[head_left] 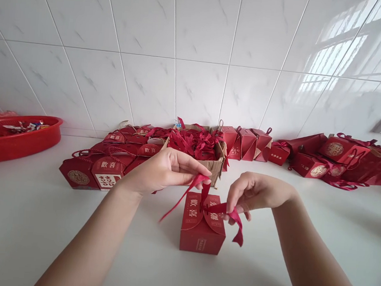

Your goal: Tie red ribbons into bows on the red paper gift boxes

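Observation:
A small red gift box [202, 239] with pale Chinese characters on its top flaps stands upright on the white table. Red ribbon [217, 208] comes out through the middle of its closed top and runs to both hands. My left hand [175, 168] is closed, pinching one ribbon end above the box, and that tail hangs down to the left. On the other side, my right hand [249, 195] pinches the second end just right of the top, its tail dangling beside the box. Some fingertips of both hands are partly hidden.
Behind the box stands a cardboard carton [220, 165] filled with red ribbons. Decorated red boxes [108, 164] are grouped at left; more boxes [308, 164] and bags line the tiled wall at right. A red basin [45, 141] with wrapped sweets sits far left.

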Motion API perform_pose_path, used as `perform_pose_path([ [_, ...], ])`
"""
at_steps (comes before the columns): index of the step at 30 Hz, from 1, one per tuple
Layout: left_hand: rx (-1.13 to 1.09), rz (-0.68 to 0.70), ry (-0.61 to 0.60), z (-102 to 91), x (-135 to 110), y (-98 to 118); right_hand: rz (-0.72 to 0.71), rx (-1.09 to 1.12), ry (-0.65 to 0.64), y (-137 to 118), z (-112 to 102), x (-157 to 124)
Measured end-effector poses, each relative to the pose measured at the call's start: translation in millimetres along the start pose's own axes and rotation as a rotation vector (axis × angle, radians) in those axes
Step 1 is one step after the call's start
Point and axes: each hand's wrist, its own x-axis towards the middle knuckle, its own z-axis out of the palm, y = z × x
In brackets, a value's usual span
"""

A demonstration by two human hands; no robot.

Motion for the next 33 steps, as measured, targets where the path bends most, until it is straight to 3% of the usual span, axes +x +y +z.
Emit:
perform_pose_path([
  [5, 0.023, 0.019, 0.09, 5.9, 0.2, 2.0, -0.031, 0.029, 0.156, -0.2, 1.6, 4.5],
  [11, 0.103, 0.119, 0.315, 11.2, -0.3, 1.6, -0.238, 0.029, 0.654, -9.1, 19.4, 17.6],
  [17, 0.243, 0.153, 0.418, 18.4, -1.6, 3.7, -0.302, 0.13, 0.891, -16.1, 37.3, 30.4],
  [22, 0.265, 0.22, 0.467, 20.4, -1.7, 5.9, -0.341, 0.145, 0.978, -15.5, 41.0, 33.6],
  [27, 0.31, 0.269, 0.456, 16.8, 2.6, 10.8, -0.399, 0.148, 1.016, -20.5, 43.0, 33.7],
  [33, 0.305, 0.334, 0.449, 13.4, 10.7, 19.3, -0.438, 0.126, 1.153, -28.6, 42.2, 35.8],
])
